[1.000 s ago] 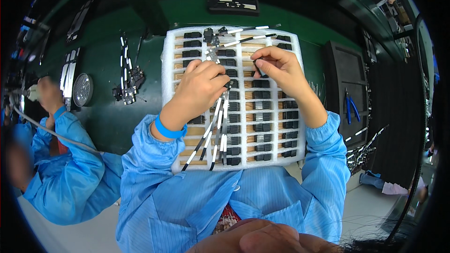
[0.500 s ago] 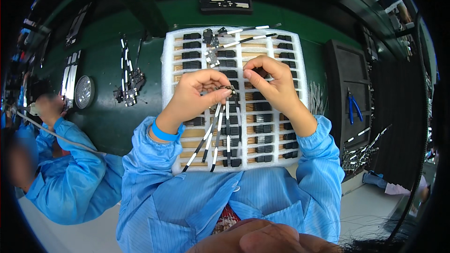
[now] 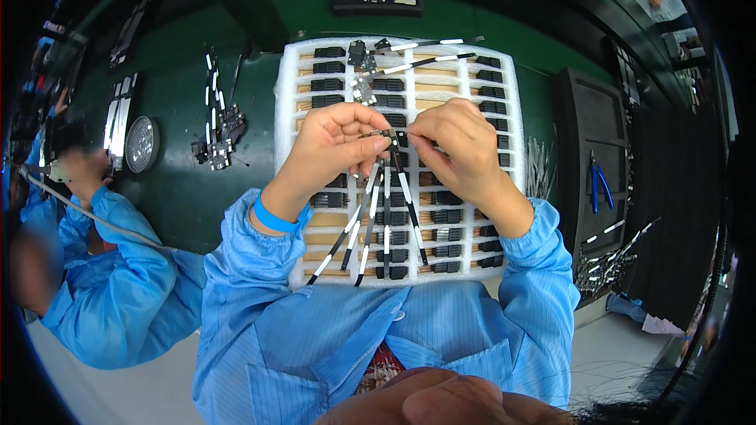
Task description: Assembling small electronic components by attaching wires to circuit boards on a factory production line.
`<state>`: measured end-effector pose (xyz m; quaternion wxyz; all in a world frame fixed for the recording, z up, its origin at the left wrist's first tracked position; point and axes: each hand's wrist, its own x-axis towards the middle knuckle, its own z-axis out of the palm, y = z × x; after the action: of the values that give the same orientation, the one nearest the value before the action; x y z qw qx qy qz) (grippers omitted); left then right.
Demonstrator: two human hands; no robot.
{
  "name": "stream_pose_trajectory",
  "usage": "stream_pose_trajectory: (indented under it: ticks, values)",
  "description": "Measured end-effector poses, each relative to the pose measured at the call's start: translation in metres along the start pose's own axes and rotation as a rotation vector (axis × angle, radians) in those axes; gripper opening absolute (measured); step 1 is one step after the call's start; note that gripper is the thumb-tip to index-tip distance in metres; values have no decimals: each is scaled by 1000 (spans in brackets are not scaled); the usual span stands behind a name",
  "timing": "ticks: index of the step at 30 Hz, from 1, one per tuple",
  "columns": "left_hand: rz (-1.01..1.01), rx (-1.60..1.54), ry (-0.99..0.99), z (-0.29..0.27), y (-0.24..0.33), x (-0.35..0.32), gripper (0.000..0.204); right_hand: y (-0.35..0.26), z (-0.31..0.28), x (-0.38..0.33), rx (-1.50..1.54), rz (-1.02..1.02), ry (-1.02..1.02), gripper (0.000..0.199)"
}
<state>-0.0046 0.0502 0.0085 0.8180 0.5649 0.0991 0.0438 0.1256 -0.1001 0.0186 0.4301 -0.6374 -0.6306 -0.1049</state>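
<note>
My left hand (image 3: pixel 327 149) pinches the top of a bundle of thin black-and-white banded cables (image 3: pixel 370 220) that hang down over a white foam tray (image 3: pixel 287 110). My right hand (image 3: pixel 457 145) meets it at the same spot, fingertips closed on a small black connector (image 3: pixel 391 136) at the cables' upper end. The tray holds rows of small black connectors (image 3: pixel 449 232) in slots. Both hands hover above the tray's middle. A blue band sits on my left wrist.
More banded cables and connectors (image 3: pixel 409 51) lie across the tray's top. A cluster of cable parts (image 3: pixel 216 122) and a round metal disc (image 3: pixel 140 142) rest on the green bench. Blue-handled pliers (image 3: pixel 598 181) lie on a black mat at right. A co-worker in blue (image 3: pixel 87 197) works at left.
My right hand came down from the tray's upper rows to meet my left hand. Both hands now pinch together at the top of the cable bundle.
</note>
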Motion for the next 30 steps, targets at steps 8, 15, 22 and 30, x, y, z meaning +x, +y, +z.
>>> stream_pose_trajectory:
  ticks: [8, 15, 22, 30]
  values:
    - [21, -5, 13, 0, 1, 1, 17, -6, -1, 2, 88, 82, -63, 15]
    - [24, -20, 19, 0, -1, 1, 17, -1, 0, -2, 472, 304, -162, 6]
    - [20, 10, 26, 1, -2, 1, 17, -2, -3, -6, 802, 711, -320, 11]
    - [3, 26, 5, 2, -1, 0, 16, -3, -2, -4, 739, 724, -363, 8]
